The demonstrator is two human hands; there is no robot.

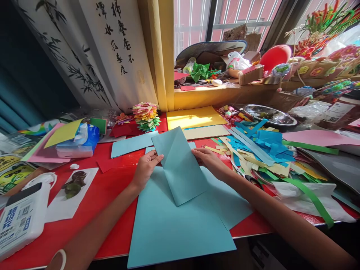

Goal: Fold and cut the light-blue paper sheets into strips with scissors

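A folded sheet of light blue paper [184, 172] is held up between my two hands, tilted, with a diagonal crease across it. My left hand [146, 167] pinches its left edge, thumb in front. On the other side my right hand [209, 159] grips the right edge, its fingers partly hidden behind the paper. Beneath lie larger light blue sheets [174, 232], overlapping each other on the red table [112, 202]. Behind the held sheet rests a light blue strip [135, 144].
Scissors [251, 180] lie among paper scraps [261, 146] at the right, near a metal bowl [270, 114]. Yellow paper [197, 118] and a folded-paper stack [146, 116] are at the back. A white power bank [24, 221] and a tissue pack [81, 140] sit left.
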